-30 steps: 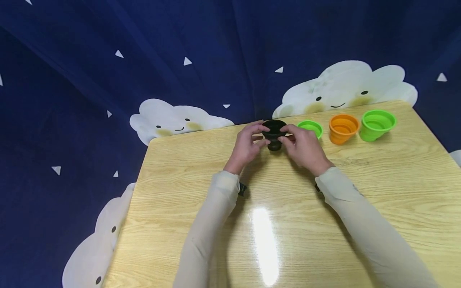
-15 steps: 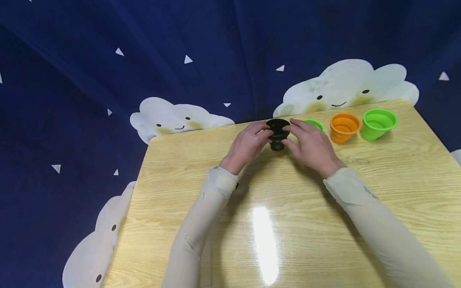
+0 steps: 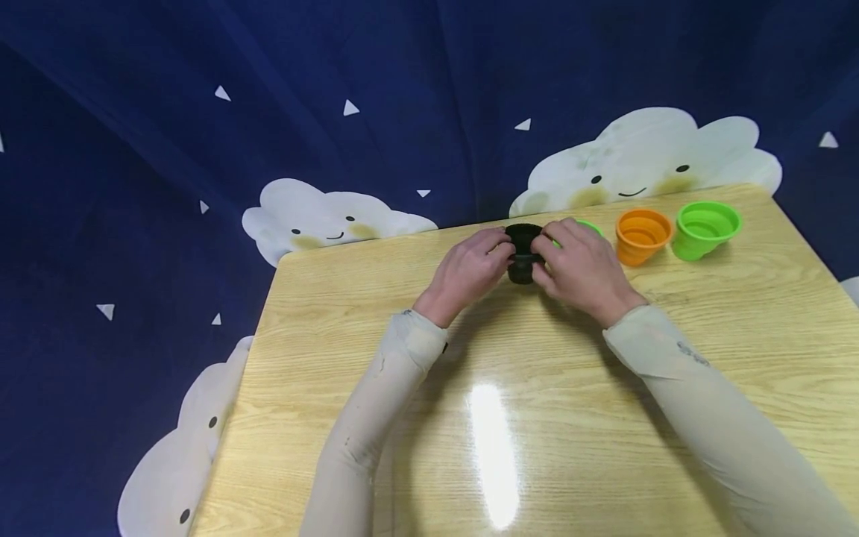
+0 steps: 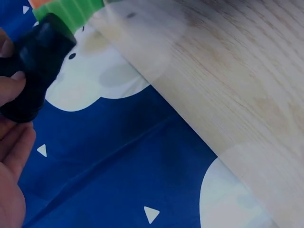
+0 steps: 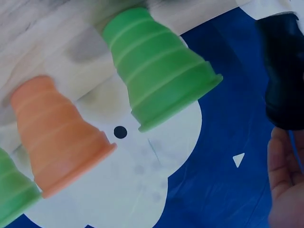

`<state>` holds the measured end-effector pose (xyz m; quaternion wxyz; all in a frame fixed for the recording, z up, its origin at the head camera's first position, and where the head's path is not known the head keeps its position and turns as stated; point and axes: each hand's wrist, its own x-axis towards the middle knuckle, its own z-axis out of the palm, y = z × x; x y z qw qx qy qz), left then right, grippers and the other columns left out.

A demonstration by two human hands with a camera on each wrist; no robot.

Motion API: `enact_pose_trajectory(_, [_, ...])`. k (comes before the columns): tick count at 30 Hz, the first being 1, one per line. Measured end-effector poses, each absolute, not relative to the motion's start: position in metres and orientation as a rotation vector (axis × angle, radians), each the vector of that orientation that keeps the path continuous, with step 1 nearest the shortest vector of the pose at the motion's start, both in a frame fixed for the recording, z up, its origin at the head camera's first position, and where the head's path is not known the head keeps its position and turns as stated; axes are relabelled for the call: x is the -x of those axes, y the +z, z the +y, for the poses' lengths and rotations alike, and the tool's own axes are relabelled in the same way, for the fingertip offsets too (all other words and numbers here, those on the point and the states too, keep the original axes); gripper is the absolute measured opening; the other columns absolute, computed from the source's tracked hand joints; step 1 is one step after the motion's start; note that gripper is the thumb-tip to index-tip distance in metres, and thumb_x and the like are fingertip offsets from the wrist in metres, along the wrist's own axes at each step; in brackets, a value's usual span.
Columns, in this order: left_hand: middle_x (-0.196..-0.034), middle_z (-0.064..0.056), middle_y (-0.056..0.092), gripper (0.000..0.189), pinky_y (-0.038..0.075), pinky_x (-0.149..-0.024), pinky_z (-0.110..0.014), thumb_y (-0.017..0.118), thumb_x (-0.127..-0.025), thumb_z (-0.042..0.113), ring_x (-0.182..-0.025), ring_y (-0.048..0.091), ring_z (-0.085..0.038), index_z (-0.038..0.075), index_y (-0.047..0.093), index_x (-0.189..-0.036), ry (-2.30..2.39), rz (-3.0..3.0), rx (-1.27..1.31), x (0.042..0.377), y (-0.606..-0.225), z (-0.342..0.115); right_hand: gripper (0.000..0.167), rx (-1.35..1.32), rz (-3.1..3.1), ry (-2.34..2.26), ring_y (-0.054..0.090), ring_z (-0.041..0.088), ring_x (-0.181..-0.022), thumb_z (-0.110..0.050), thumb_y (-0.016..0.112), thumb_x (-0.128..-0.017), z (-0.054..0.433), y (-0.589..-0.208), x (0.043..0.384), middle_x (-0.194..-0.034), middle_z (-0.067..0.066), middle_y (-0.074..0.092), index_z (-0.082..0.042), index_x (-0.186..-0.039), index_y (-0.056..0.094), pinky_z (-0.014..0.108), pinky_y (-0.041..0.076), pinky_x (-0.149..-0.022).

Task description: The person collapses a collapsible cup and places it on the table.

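Observation:
Both hands are at a black ribbed collapsible cup (image 3: pixel 523 239) near the far table edge. It stands upright, mouth up, in the head view. My left hand (image 3: pixel 470 270) grips its left side, fingers bent over the rim. On the right side, my right hand (image 3: pixel 582 270) pinches it with curled fingers and thumb. The left wrist view has the black cup (image 4: pixel 42 61) at its left edge; the right wrist view shows the cup (image 5: pixel 284 66) at its right edge. My right hand partly hides a green cup (image 3: pixel 590 227) in the head view.
Right of the hands stand an orange cup (image 3: pixel 643 236) and another green cup (image 3: pixel 708 228), both upright. A wooden table (image 3: pixel 322 343) lies beneath everything. Behind its far edge hangs a dark blue curtain (image 3: pixel 376 67) with white clouds.
Both hands have shifted slightly right along with the black cup. Their fingers have curled in closer round its sides. The cup's narrow waist has become less marked.

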<state>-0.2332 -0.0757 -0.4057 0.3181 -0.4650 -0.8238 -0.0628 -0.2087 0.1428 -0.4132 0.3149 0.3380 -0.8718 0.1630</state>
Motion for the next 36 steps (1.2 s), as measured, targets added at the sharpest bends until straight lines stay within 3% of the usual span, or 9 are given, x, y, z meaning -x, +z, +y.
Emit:
enact_pose_trajectory(7, [-0.110,-0.010,0.070,0.014,0.048,-0.101,-0.024,0.067,-0.098,0.011,-0.106,0.066,-0.021,0.002,0.070,-0.108,-0.247,-2.183,1.216,0.232,-0.407,-0.075,0.016,-0.918,-2.219,0.459,0.060,0.033,-0.078,-0.014,0.063,-0.084,0.147,-0.409,0.211,-0.088,0.016,0.063,0.001,-0.089,0.062,0.046,0.056,-0.064])
enact_pose_trajectory(17, [-0.114,-0.014,0.071,0.028,0.049,-0.099,-0.025,0.062,-0.101,0.012,-0.104,0.068,-0.024,-0.005,0.064,-0.124,-0.525,-2.203,1.169,0.231,-0.411,-0.074,0.024,-0.927,-2.242,0.615,0.068,0.038,-0.087,-0.010,0.067,-0.093,0.152,-0.410,0.211,-0.100,0.021,0.069,0.006,-0.111,0.066,0.054,0.058,-0.073])
enact_pose_trajectory(23, [-0.099,-0.009,0.072,0.021,0.052,-0.075,-0.019,0.066,-0.099,0.014,-0.081,0.065,-0.014,0.000,0.065,-0.115,-0.935,-2.257,1.066,0.229,-0.416,-0.068,0.022,-0.821,-2.297,0.823,0.067,0.038,-0.089,-0.001,0.068,-0.094,0.147,-0.417,0.212,-0.099,0.019,0.070,0.006,-0.115,0.068,0.055,0.056,-0.081])
enact_pose_trajectory(25, [-0.096,-0.007,0.072,0.017,0.054,-0.072,-0.021,0.068,-0.098,0.014,-0.080,0.064,-0.010,0.002,0.067,-0.110,-1.180,-2.279,1.018,0.227,-0.417,-0.067,0.022,-0.739,-2.326,0.918,0.067,0.037,-0.091,-0.001,0.068,-0.094,0.146,-0.420,0.212,-0.099,0.019,0.071,0.005,-0.115,0.070,0.053,0.055,-0.084])
enact_pose_trajectory(31, [-0.115,-0.015,0.069,0.015,0.058,-0.086,-0.041,0.080,-0.084,-0.003,-0.111,0.063,-0.014,-0.003,0.073,-0.098,-1.899,-2.233,0.955,0.222,-0.416,-0.069,0.022,-0.534,-2.364,1.207,0.067,0.025,-0.079,0.002,0.069,-0.093,0.147,-0.420,0.212,-0.098,0.019,0.074,0.005,-0.115,0.072,0.023,0.050,-0.070])
enact_pose_trajectory(36, [-0.101,-0.008,0.066,0.018,0.060,-0.078,-0.035,0.088,-0.076,0.002,-0.093,0.063,-0.015,0.001,0.073,-0.087,-1.760,-2.341,1.020,0.220,-0.417,-0.070,0.022,-0.501,-2.389,1.283,0.067,0.025,-0.081,0.000,0.067,-0.095,0.149,-0.420,0.212,-0.099,0.020,0.074,0.006,-0.115,0.072,0.013,0.045,-0.070])
